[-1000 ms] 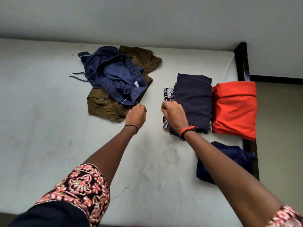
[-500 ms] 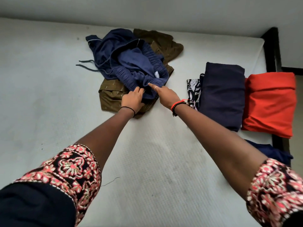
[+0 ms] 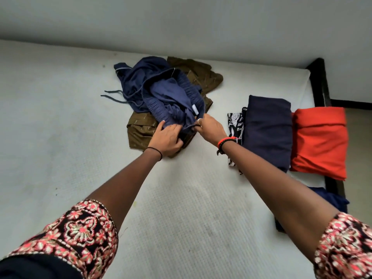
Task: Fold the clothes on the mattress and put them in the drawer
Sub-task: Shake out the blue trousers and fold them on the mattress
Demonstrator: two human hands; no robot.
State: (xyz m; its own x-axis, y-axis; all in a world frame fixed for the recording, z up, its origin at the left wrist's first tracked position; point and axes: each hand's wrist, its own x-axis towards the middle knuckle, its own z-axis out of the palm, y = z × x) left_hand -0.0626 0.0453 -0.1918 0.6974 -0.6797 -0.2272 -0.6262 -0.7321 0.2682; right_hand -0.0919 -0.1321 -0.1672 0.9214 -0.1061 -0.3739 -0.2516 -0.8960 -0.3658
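On the mattress (image 3: 60,141) we take up the navy drawstring garment (image 3: 161,93) next.
A second ago our right hand (image 3: 211,129) was on the folded dark navy piece (image 3: 267,129); now both hands are on the navy drawstring garment atop the olive garment (image 3: 141,131), so we judge the next fold is starting. Our left hand (image 3: 167,137) grips its near edge, and our right hand pinches it just beside. No drawer shows, and our right arm (image 3: 281,190) hides part of a blue piece (image 3: 334,200).
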